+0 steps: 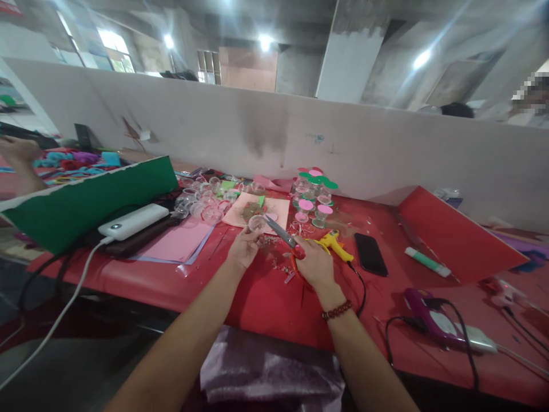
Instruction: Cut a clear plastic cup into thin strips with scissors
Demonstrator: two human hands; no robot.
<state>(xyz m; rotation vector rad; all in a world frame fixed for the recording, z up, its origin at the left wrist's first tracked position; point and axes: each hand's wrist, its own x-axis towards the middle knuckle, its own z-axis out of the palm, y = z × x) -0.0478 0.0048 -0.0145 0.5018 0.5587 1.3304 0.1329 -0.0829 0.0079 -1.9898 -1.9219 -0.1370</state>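
Passable over the desk [268, 306] at front middle; blocked rightward by glue gun [339, 246] and phone [370, 254], farther back by cups [304, 208], leftward by paper [174, 241].

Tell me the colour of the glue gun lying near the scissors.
The glue gun is yellow; the head view, the only one, shows it.

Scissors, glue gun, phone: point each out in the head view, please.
Scissors [281, 232]: head view, on the metal blades.
Glue gun [340, 248]: head view, on the yellow body.
Phone [371, 254]: head view, on the middle of its black face.
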